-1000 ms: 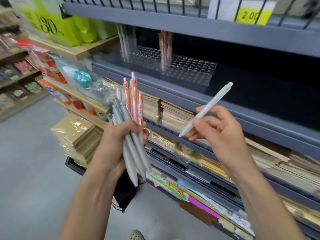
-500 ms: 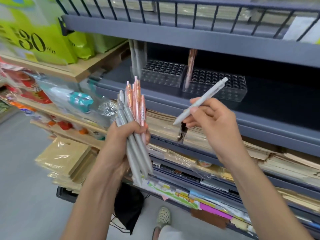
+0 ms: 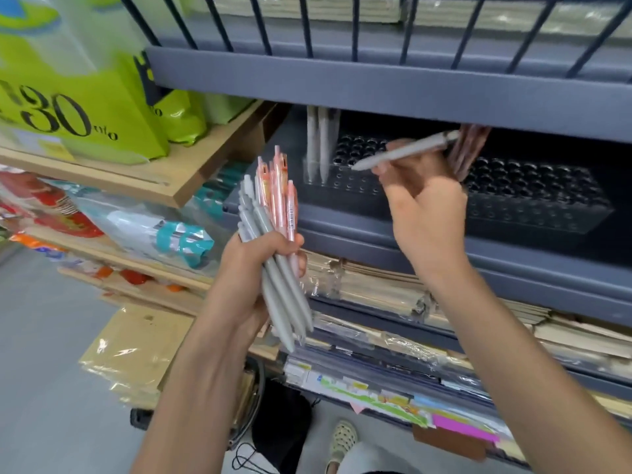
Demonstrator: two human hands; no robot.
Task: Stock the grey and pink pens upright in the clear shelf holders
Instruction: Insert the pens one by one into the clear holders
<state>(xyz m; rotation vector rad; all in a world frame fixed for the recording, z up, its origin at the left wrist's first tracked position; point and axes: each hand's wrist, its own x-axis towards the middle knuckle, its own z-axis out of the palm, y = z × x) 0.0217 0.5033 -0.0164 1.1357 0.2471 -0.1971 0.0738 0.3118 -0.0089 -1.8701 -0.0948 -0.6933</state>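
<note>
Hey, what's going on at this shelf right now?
A person is stocking pens on a grey shelf. The left hand grips a bundle of grey and pink pens. The right hand pinches a single grey pen, tilted, with its tip over the left clear holder and not yet in a hole. A few grey pens stand upright at that holder's left end. Some pink pens stand by the right clear holder.

A stationery shop. Left of the left hand (image 3: pixel 260 265) gripping pens (image 3: pixel 273 213) sits a green sign (image 3: pixel 78 107) marked 30; wrapped notebooks (image 3: pixel 376 285) pack grey shelves (image 3: pixel 376 87) just behind that grip.
</note>
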